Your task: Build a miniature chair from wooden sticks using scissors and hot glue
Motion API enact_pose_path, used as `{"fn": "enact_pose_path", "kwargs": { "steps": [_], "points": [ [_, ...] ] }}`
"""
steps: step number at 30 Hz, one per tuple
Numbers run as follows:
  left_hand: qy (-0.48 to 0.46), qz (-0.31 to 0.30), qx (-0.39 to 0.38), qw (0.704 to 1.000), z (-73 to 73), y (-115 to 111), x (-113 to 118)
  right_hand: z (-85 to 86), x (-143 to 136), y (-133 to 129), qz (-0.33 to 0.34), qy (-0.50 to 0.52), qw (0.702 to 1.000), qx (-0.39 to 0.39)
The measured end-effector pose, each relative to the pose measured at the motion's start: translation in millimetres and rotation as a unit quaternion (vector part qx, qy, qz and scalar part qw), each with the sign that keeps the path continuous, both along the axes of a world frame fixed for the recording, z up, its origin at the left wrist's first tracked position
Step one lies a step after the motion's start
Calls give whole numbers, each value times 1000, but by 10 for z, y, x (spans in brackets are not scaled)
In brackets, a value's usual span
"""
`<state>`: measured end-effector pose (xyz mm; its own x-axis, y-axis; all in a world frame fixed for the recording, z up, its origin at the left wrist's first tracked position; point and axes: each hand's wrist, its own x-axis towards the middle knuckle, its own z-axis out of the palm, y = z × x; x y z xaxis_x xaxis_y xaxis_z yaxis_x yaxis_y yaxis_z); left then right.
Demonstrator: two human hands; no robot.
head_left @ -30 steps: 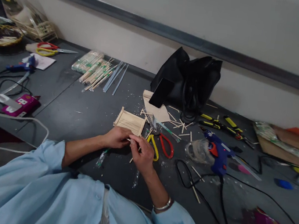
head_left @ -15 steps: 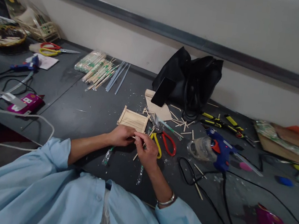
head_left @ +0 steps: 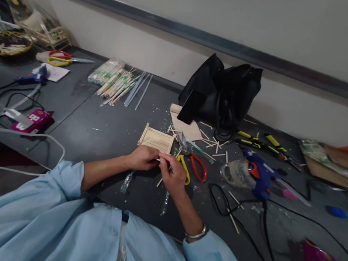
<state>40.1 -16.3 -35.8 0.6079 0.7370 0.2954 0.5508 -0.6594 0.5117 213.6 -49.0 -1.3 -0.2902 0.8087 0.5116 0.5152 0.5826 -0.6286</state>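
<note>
My left hand and my right hand meet at the fingertips, pinched around a thin pale stick, of which only a short bit shows between them. Just beyond my left hand lies a small panel of wooden sticks with raised edges. Scissors with red and yellow handles lie beside my right hand, their blades partly covered by clear wrapping. Short cut sticks are scattered past the scissors. Wrapper scraps lie near my wrists.
A black bag with a phone against it stands at the wall. A blue glue gun, its cable and pliers are at right. Wrapped sticks, a power strip and a basket are at left.
The whole view has shifted slightly, with things appearing a little further right. My hands keep the same pinched pose.
</note>
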Motion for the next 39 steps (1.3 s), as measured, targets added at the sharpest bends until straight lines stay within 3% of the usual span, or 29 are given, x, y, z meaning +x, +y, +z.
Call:
{"fn": "enact_pose_path", "kwargs": {
  "steps": [39],
  "points": [
    [23,-1,-29,999,67,13,29,-33,-10,16,17,-8,1000,-1]
  ]
}}
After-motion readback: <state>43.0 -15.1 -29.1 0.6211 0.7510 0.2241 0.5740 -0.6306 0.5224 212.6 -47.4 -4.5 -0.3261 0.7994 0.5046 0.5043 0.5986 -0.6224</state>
